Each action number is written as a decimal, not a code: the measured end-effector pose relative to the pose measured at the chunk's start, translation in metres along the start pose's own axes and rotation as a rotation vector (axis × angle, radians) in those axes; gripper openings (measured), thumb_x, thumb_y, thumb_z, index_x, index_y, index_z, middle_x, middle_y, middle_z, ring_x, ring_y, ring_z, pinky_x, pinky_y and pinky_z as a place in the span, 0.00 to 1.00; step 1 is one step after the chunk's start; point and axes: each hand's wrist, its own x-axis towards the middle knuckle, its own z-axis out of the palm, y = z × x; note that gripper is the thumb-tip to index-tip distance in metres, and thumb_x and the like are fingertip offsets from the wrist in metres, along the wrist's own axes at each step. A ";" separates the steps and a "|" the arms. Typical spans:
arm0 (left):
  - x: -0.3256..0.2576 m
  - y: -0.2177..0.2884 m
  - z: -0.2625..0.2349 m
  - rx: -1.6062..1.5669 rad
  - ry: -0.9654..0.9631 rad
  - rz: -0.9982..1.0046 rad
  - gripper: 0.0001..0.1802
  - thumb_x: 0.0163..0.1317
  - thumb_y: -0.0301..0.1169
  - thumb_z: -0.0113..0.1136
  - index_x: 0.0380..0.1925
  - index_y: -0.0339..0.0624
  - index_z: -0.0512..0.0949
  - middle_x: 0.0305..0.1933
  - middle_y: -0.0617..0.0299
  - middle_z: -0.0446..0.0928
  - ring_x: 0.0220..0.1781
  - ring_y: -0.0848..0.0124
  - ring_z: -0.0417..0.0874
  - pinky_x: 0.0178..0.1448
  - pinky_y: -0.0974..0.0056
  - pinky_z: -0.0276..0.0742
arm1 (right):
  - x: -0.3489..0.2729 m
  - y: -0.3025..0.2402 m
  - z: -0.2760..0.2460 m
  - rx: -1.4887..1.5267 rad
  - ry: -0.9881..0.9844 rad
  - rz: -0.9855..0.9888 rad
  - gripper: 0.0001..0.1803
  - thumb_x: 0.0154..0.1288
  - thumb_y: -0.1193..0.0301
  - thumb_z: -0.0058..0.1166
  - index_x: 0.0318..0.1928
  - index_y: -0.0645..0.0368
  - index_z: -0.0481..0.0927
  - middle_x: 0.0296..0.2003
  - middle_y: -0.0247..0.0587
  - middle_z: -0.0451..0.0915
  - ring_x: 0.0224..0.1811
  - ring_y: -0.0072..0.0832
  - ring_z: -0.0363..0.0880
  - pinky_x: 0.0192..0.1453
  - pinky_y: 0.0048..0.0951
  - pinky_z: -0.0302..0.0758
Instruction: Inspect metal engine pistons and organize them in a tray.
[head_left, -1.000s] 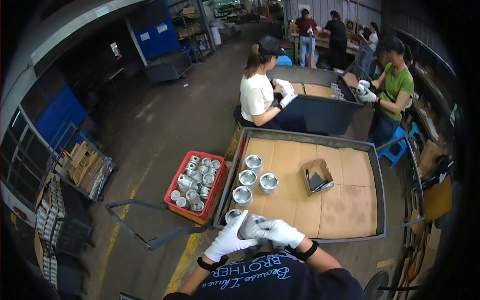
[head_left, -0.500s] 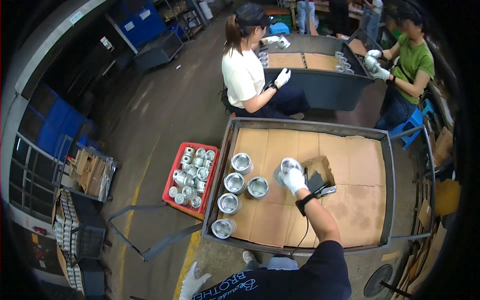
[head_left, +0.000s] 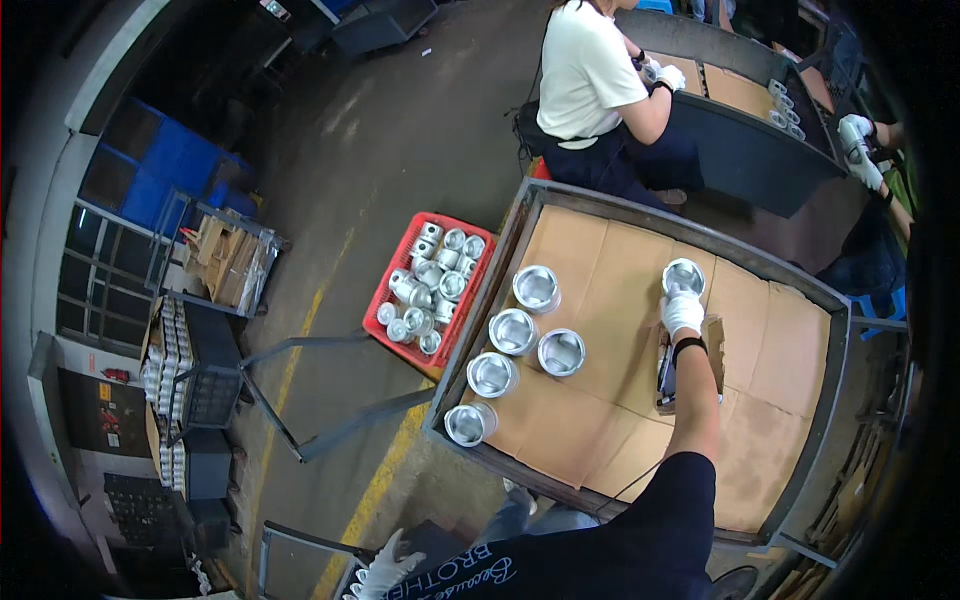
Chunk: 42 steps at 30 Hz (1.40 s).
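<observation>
My right hand point(head_left: 683, 312), in a white glove with a black band at the wrist, is closed on a metal piston point(head_left: 683, 275). The piston is held just beyond a small cardboard box point(head_left: 715, 345) on the cart; I cannot tell whether it touches the cardboard. My forearm hides much of that box. My left hand point(head_left: 392, 568), gloved too, hangs low at the bottom edge, fingers apart and holding nothing. Several silvery pistons stand on the cart's left side, among them a far one point(head_left: 537, 288), an inner one point(head_left: 561, 352) and a near one point(head_left: 470, 424).
A red plastic basket point(head_left: 375, 325) full of pistons stands left of the metal-rimmed cart point(head_left: 838, 365), which is lined with cardboard point(head_left: 600, 440). Metal bars point(head_left: 365, 415) jut out at left. Two co-workers handle parts at another cart point(head_left: 740, 150) beyond.
My right hand has carried the piston away from me, from left of the small box to its far side. The whole view has turned. The standing pistons keep their arrangement.
</observation>
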 end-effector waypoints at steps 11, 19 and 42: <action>0.045 0.079 -0.009 0.167 -0.062 0.221 0.42 0.54 0.44 0.69 0.66 0.42 0.64 0.55 0.48 0.78 0.54 0.60 0.82 0.56 0.60 0.77 | -0.147 0.090 0.007 -0.441 -0.068 -0.031 0.21 0.64 0.71 0.43 0.56 0.44 0.76 0.65 0.38 0.68 0.75 0.40 0.51 0.76 0.53 0.45; 0.044 0.072 -0.014 0.316 -0.124 0.326 0.39 0.57 0.48 0.64 0.65 0.43 0.66 0.58 0.44 0.75 0.57 0.54 0.79 0.61 0.58 0.73 | -0.234 -0.032 0.060 -0.202 0.062 -0.633 0.08 0.56 0.74 0.48 0.35 0.52 0.80 0.31 0.40 0.80 0.36 0.35 0.79 0.37 0.37 0.76; -0.018 -0.095 -0.083 0.056 0.113 0.286 0.41 0.58 0.58 0.59 0.66 0.49 0.65 0.56 0.48 0.78 0.59 0.53 0.77 0.62 0.57 0.71 | -0.328 -0.228 0.140 -0.550 -0.314 -0.770 0.20 0.58 0.54 0.53 0.40 0.55 0.86 0.43 0.47 0.84 0.48 0.42 0.83 0.49 0.39 0.79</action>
